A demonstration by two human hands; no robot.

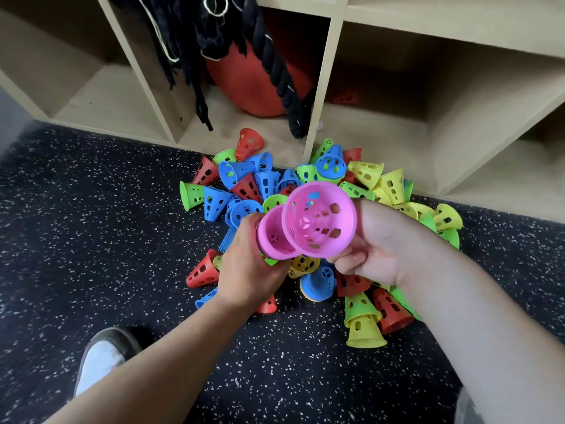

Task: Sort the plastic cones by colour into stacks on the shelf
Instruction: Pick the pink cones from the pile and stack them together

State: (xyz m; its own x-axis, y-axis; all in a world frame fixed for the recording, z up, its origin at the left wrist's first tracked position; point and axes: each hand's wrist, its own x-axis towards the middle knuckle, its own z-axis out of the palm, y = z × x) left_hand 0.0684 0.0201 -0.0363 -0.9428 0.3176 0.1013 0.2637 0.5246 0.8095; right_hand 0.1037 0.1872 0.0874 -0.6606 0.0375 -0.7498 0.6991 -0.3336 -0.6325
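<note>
**A pink pair aloft**

The shelf's (pixel 321 87) middle bay held ropes (pixel 275 71) and a ball (pixel 244 87); the next bay, a red cone (pixel 345 97). Left hand (pixel 247 270) gripped a pink cone (pixel 272 240), right hand (pixel 376 249) a second cone (pixel 318 221), side by side above the pile (pixel 244 185).

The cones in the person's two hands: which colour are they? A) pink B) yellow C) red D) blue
A: the left hand and the right hand both hold pink cones, while the other colours lie in the pile on the floor.
</note>
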